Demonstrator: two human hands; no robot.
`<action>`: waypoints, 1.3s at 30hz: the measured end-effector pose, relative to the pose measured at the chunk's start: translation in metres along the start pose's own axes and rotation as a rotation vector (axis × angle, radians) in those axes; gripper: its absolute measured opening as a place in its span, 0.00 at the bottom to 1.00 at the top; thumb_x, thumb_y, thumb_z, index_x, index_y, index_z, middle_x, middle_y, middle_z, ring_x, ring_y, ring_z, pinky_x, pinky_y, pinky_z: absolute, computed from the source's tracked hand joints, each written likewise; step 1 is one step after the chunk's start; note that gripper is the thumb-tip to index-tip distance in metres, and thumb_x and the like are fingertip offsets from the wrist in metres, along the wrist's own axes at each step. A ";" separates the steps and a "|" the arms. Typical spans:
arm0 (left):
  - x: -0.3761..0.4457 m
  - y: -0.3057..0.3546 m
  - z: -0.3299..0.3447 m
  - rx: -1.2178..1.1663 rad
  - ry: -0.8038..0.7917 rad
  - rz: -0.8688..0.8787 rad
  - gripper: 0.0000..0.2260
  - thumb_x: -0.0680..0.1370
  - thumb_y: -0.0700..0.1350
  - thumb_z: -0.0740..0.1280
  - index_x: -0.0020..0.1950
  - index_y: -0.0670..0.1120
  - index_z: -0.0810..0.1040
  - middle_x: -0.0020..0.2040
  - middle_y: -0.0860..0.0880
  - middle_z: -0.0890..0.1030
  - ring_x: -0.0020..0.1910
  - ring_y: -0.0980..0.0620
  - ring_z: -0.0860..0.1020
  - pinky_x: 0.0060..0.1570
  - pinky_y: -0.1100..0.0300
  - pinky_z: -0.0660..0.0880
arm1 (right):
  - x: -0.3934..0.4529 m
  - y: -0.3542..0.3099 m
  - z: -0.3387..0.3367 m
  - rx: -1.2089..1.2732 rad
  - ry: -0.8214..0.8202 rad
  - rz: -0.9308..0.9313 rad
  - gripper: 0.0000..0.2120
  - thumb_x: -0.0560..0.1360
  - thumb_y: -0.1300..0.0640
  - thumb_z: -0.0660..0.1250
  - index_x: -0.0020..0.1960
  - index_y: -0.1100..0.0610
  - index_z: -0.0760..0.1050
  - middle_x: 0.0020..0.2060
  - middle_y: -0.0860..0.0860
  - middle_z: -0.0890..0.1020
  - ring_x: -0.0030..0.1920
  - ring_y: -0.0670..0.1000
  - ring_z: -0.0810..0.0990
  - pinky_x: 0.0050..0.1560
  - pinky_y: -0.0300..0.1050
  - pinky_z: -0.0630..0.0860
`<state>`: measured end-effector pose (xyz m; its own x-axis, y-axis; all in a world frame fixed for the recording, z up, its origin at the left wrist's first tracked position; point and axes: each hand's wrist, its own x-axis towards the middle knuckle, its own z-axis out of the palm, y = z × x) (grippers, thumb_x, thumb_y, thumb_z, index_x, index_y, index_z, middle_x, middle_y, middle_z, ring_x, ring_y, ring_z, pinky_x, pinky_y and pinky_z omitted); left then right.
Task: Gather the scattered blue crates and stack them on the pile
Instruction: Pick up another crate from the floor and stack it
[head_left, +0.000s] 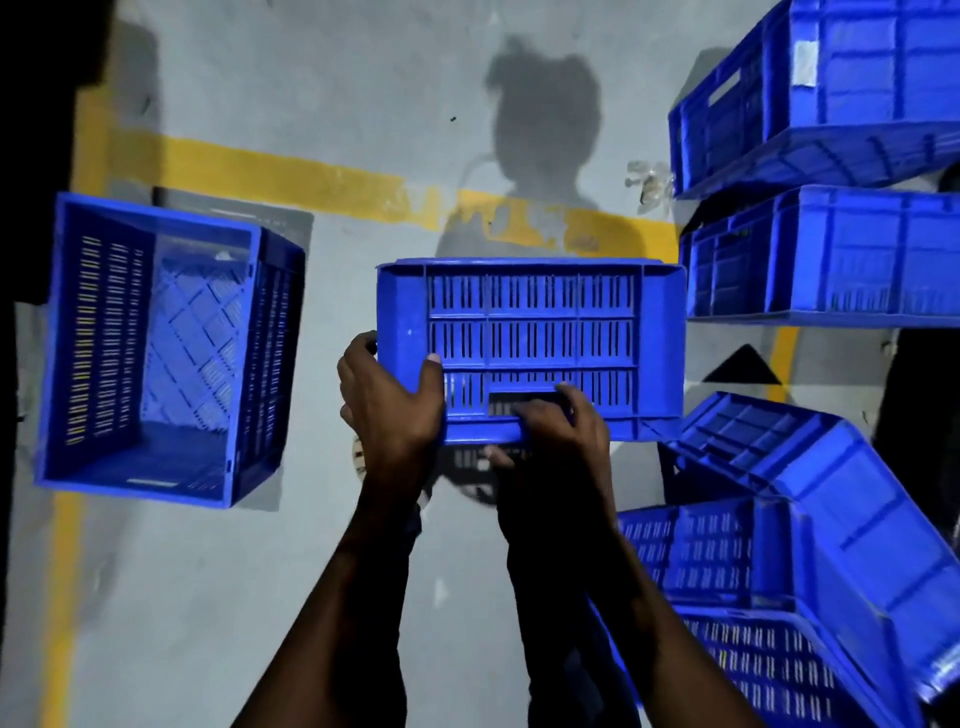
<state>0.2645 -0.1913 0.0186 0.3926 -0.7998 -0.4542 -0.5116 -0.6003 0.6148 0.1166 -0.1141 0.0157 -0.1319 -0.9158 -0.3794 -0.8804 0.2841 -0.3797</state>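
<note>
I hold a blue slotted crate (530, 332) above the grey floor, its long side wall turned up toward me. My left hand (389, 395) grips its near left corner. My right hand (550, 426) has its fingers hooked into the handle slot on the near edge. An open blue crate (161, 353) rests on the floor to the left. Two blue crates sit one above the other at upper right (831, 93) (841, 260). Further blue crates lie tilted at lower right (810, 493).
Yellow floor lines (291, 171) run across the floor behind the held crate and down the left side. A scrap of crumpled plastic (647, 182) lies by the upper right crates. Dark shadow fills the far left edge. My shadow falls on the floor ahead.
</note>
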 end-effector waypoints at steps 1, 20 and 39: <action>-0.004 -0.002 -0.004 0.002 -0.003 -0.006 0.26 0.75 0.51 0.70 0.69 0.44 0.65 0.66 0.48 0.69 0.66 0.46 0.69 0.68 0.42 0.62 | -0.002 0.000 0.002 -0.052 -0.025 -0.036 0.23 0.65 0.43 0.74 0.57 0.52 0.77 0.55 0.46 0.81 0.70 0.57 0.68 0.64 0.59 0.69; -0.090 0.042 -0.190 -0.206 -0.009 0.196 0.19 0.77 0.44 0.69 0.66 0.45 0.70 0.63 0.49 0.73 0.63 0.50 0.72 0.63 0.53 0.70 | -0.010 -0.097 -0.185 -0.139 0.293 -0.183 0.11 0.61 0.53 0.71 0.42 0.55 0.78 0.33 0.54 0.78 0.44 0.58 0.71 0.43 0.51 0.63; -0.087 0.033 -0.331 -0.237 0.061 0.233 0.36 0.62 0.48 0.82 0.64 0.41 0.70 0.60 0.40 0.77 0.59 0.41 0.75 0.59 0.47 0.72 | -0.199 -0.231 -0.336 0.512 0.823 0.352 0.18 0.62 0.45 0.71 0.50 0.50 0.82 0.40 0.55 0.84 0.45 0.58 0.82 0.44 0.49 0.75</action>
<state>0.4667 -0.1386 0.2916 0.3346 -0.9090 -0.2487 -0.4037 -0.3767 0.8337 0.1928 -0.0931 0.4627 -0.7855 -0.6132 0.0838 -0.4576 0.4843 -0.7457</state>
